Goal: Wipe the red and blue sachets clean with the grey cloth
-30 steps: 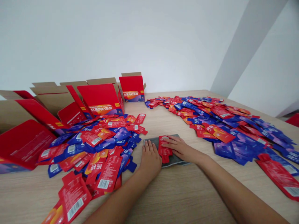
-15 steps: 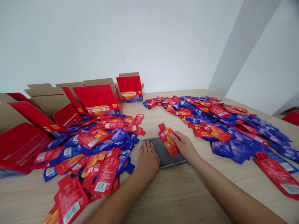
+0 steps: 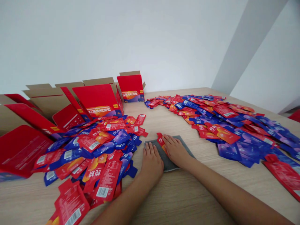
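Observation:
A folded grey cloth point(image 3: 169, 165) lies on the wooden table in front of me. My left hand point(image 3: 152, 161) rests palm down on the cloth's left edge, fingers stretched out and holding nothing. On the cloth lies a red pouch point(image 3: 160, 139) with orange fruit print; its capped end and left strip show. My right hand point(image 3: 176, 150) is laid flat over the pouch, fingers extended, covering most of it.
To the left spreads a heap of red and blue pouches point(image 3: 100, 143). Behind it stand several open red cartons point(image 3: 96, 97), with a smaller-looking carton point(image 3: 131, 87) near the wall. A larger pile of pouches point(image 3: 225, 122) covers the right side of the table point(image 3: 161, 117).
My right hand has gone from pinching the raised pouch by its edge to lying flat on it against the cloth. My left hand stays on the cloth's left edge.

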`<state>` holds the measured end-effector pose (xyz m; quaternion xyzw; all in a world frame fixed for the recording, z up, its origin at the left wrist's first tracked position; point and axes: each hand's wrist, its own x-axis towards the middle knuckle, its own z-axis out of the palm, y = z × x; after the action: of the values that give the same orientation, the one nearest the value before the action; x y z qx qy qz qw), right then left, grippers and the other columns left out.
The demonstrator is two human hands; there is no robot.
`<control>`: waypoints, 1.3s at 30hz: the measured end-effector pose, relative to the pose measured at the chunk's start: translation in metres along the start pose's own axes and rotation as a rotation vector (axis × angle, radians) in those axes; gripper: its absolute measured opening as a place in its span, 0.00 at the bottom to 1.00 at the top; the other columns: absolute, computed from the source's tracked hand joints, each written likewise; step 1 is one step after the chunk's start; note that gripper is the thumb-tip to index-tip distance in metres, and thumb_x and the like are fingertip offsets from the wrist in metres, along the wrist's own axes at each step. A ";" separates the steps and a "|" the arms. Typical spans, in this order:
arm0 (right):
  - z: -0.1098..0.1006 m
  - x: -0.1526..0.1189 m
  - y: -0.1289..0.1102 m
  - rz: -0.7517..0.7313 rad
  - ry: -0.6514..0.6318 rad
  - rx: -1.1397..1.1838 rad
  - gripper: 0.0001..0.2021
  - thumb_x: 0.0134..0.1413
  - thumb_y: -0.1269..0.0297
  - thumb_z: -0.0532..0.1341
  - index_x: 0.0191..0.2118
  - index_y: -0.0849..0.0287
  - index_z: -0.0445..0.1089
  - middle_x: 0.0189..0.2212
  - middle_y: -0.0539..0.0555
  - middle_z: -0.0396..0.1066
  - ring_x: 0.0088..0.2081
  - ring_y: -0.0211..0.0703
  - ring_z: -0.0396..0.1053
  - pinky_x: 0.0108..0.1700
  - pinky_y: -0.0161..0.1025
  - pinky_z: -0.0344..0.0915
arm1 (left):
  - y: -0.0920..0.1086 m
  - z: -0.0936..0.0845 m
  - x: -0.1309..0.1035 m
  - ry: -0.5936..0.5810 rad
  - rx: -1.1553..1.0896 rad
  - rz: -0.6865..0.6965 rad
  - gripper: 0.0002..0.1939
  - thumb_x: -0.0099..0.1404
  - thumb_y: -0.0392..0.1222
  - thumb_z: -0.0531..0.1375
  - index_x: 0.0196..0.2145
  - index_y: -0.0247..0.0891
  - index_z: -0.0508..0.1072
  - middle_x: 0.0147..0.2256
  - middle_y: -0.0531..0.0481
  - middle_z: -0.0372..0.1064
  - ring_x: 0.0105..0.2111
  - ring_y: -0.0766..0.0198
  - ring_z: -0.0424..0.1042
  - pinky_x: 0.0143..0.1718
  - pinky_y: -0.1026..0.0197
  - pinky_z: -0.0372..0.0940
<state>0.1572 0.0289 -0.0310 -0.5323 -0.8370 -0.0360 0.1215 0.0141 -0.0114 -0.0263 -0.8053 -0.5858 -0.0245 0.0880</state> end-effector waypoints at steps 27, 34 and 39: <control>-0.015 -0.010 -0.005 -0.205 0.002 0.191 0.22 0.56 0.73 0.48 0.55 0.61 0.64 0.55 0.58 0.64 0.56 0.47 0.59 0.56 0.48 0.58 | 0.000 -0.001 0.001 -0.009 -0.016 0.012 0.28 0.64 0.40 0.49 0.57 0.18 0.59 0.57 0.23 0.54 0.58 0.40 0.54 0.56 0.43 0.51; -0.003 0.014 -0.005 -0.108 0.018 -0.043 0.23 0.56 0.75 0.49 0.57 0.61 0.62 0.58 0.60 0.60 0.56 0.50 0.57 0.53 0.47 0.59 | 0.000 0.005 0.001 0.002 -0.017 -0.015 0.28 0.63 0.40 0.48 0.57 0.17 0.60 0.58 0.23 0.52 0.59 0.39 0.52 0.55 0.42 0.51; -0.001 0.042 0.012 -0.018 0.027 0.043 0.21 0.56 0.75 0.49 0.55 0.59 0.64 0.56 0.62 0.61 0.54 0.50 0.59 0.54 0.48 0.56 | 0.000 0.002 0.000 0.005 -0.030 0.000 0.27 0.63 0.39 0.48 0.56 0.16 0.60 0.58 0.22 0.52 0.59 0.39 0.52 0.55 0.42 0.51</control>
<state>0.1518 0.0710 -0.0203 -0.5217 -0.8405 -0.0261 0.1440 0.0138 -0.0109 -0.0284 -0.8066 -0.5849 -0.0353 0.0776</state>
